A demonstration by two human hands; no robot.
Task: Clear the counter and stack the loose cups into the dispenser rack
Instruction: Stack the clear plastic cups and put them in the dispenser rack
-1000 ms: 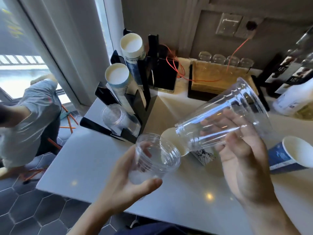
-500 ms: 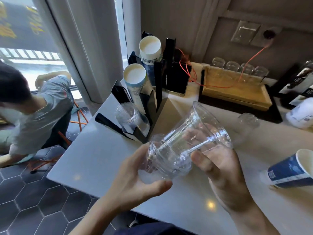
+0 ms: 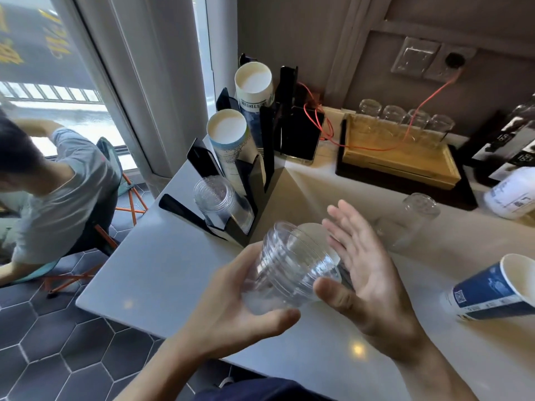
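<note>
Nested clear cups cradled in left hand, above counter; right hand open flat against rims, gripping nothing. Risk: thin plastic slipping or jamming crooked before reaching rack.

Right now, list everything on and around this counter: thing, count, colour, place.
nested clear cups: one stack, clear, held above the counter's near edge
clear cup: one, upside down on the counter, right of centre
blue paper cup: one, blue and white, on its side at far right
dispenser rack: one, black, back left of the counter
paper cup stacks: two, white and blue, in the rack
clear cup stack: one, in the rack's lowest slot
glasses: four, clear, upside down on the wooden tray
white bottle: one, far right
seated person: one, grey shirt, left
left hand: holds the stack
right hand: open, palm against the stack
</note>
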